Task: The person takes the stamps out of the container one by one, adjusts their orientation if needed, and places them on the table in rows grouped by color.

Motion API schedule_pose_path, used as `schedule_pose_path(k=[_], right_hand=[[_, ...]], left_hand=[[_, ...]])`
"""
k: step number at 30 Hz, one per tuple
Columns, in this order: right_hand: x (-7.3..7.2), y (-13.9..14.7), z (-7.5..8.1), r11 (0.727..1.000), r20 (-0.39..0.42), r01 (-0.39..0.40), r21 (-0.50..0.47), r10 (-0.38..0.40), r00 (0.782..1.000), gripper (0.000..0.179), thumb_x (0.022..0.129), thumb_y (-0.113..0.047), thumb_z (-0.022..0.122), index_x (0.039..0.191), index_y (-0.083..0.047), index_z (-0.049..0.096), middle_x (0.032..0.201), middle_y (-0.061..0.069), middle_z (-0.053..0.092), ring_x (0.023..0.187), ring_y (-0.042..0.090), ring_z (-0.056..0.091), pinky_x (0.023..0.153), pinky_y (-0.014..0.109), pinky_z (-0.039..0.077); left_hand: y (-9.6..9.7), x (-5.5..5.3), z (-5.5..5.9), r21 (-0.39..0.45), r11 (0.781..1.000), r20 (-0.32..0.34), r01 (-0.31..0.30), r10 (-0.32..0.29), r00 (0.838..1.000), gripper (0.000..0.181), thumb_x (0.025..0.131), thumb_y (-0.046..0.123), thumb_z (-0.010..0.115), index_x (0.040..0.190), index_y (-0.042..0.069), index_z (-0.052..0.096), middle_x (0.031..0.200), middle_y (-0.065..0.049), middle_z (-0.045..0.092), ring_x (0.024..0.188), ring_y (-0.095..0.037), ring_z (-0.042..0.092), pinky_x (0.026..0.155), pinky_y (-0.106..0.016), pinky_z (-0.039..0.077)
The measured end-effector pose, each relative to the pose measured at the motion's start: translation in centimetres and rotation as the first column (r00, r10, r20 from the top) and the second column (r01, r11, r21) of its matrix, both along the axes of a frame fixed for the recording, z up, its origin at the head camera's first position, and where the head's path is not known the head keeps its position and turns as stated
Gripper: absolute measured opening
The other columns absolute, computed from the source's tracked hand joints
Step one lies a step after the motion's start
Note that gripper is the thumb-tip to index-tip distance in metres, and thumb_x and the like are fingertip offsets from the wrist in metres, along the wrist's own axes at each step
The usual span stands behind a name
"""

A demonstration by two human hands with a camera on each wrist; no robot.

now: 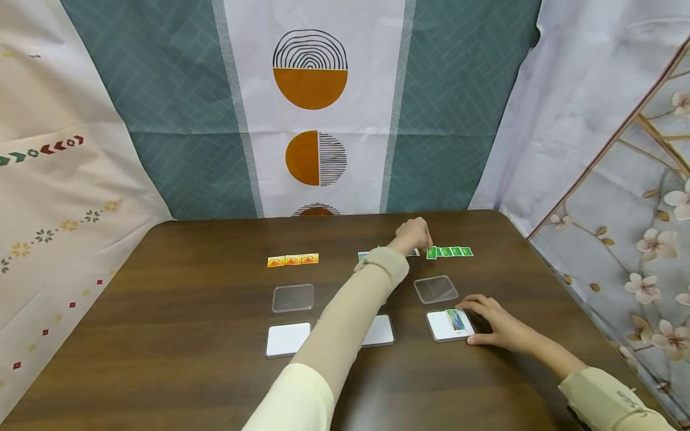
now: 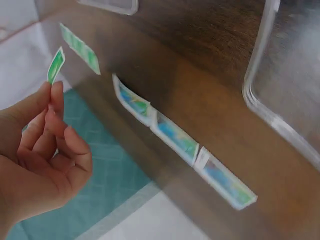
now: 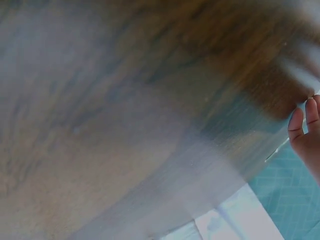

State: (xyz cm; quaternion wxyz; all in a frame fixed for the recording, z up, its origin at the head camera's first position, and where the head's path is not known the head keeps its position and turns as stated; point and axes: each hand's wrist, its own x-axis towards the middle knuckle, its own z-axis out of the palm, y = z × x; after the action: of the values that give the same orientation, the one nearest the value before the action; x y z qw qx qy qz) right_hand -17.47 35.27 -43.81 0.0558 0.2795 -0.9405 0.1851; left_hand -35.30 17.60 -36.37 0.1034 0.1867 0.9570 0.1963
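Note:
My left hand (image 1: 414, 234) reaches across the table and pinches a small white-edged green card (image 2: 56, 66) between thumb and fingertips, close to the row of green cards (image 1: 454, 251). Below that hand in the left wrist view lie several blue-green picture cards (image 2: 175, 135); the arm partly covers them in the head view. My right hand (image 1: 498, 326) holds the right end of a shallow clear case with a white base (image 1: 441, 328), thumb at its near edge, fingers at its far edge. A blue-green picture card (image 1: 455, 321) lies on the white base. The right wrist view shows only part of this hand (image 3: 306, 137).
A clear lid (image 1: 436, 290) lies behind the right case, another clear lid (image 1: 293, 298) at the left. A white-based case (image 1: 288, 339) stands at the left, and another (image 1: 380, 331) is partly under the left arm. Three orange cards (image 1: 293, 260) lie at the back.

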Motion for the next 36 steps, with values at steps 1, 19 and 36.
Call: schedule_pose_path(k=[1,19,36], right_hand=[[0.2,0.0,-0.1,1.000,0.006,0.003,-0.003,-0.003,1.000,0.056,0.071,-0.030,0.080,0.118,-0.006,0.057,0.117,0.011,0.054,0.102,0.026,0.047,0.079,0.042,0.045],[1.2,0.2,-0.1,1.000,-0.017,0.022,-0.006,-0.022,1.000,0.058,0.070,-0.033,0.080,0.118,-0.011,0.057,0.119,0.010,0.053,0.102,0.024,0.046,0.076,0.040,0.047],[-0.1,0.1,0.1,0.999,0.027,0.024,-0.026,-0.023,0.999,0.056,0.070,-0.031,0.080,0.117,-0.009,0.057,0.118,0.011,0.053,0.102,0.028,0.047,0.078,0.046,0.044]], left_hand=[[0.3,-0.2,-0.5,-0.001,1.000,-0.002,-0.029,0.029,1.000,0.007,0.081,0.014,0.071,0.076,0.018,0.075,0.083,0.008,0.073,0.077,-0.010,0.060,0.063,-0.025,0.046],[1.7,-1.4,-3.7,0.033,0.984,-0.132,-0.174,0.177,0.975,0.022,0.087,0.017,0.061,0.067,0.019,0.069,0.077,0.006,0.070,0.075,-0.013,0.065,0.058,-0.027,0.049],[1.3,-1.9,-3.7,-0.060,0.993,-0.271,-0.103,0.083,0.959,0.009,0.085,0.018,0.066,0.081,0.023,0.072,0.090,0.008,0.072,0.084,-0.013,0.068,0.067,-0.028,0.054]])
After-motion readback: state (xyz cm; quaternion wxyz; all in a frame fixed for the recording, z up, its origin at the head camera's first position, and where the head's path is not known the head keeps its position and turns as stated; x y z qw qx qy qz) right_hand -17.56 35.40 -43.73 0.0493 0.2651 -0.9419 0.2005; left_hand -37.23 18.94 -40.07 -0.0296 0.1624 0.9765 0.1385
